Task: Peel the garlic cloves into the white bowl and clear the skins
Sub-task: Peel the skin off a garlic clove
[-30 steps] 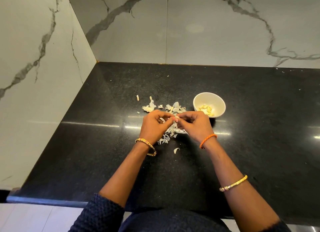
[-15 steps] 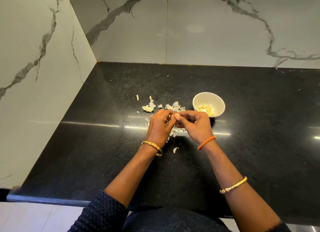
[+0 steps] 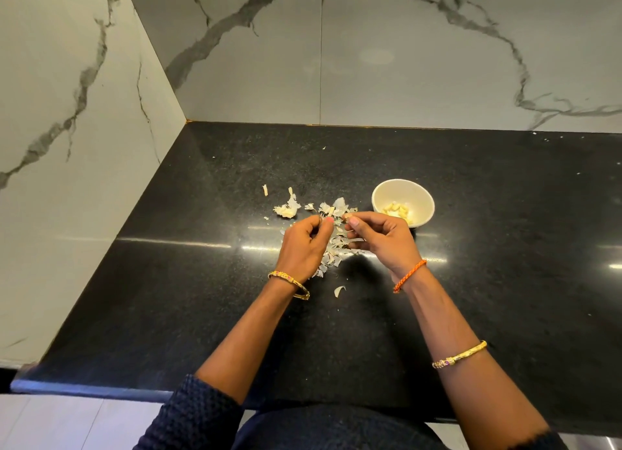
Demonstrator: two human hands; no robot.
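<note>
Peeling: paused over the skins (image 3: 331,247), both hands raised just above the counter (image 3: 202,281), left of the bowl (image 3: 403,200).
Left hand (image 3: 304,244): fingers curled, thumb and fingertips pinching a small pale strip, probably skin, at its top; well left of the bowl.
Right hand (image 3: 380,239): fingers curled, thumb and forefinger pinching a small pale piece (image 3: 346,217); clove or skin, cannot tell; just left of the bowl, below its rim.
Gap: hands apart, fingertips close, not touching.
Skins: scattered left of the bowl, mostly under and between the hands; larger clump (image 3: 287,209) farther left; one scrap (image 3: 339,291) nearer the body.
Bowl: white, upright, peeled cloves (image 3: 397,210) inside.
Bangles: gold on both arms, orange band (image 3: 409,276) on right wrist.
</note>
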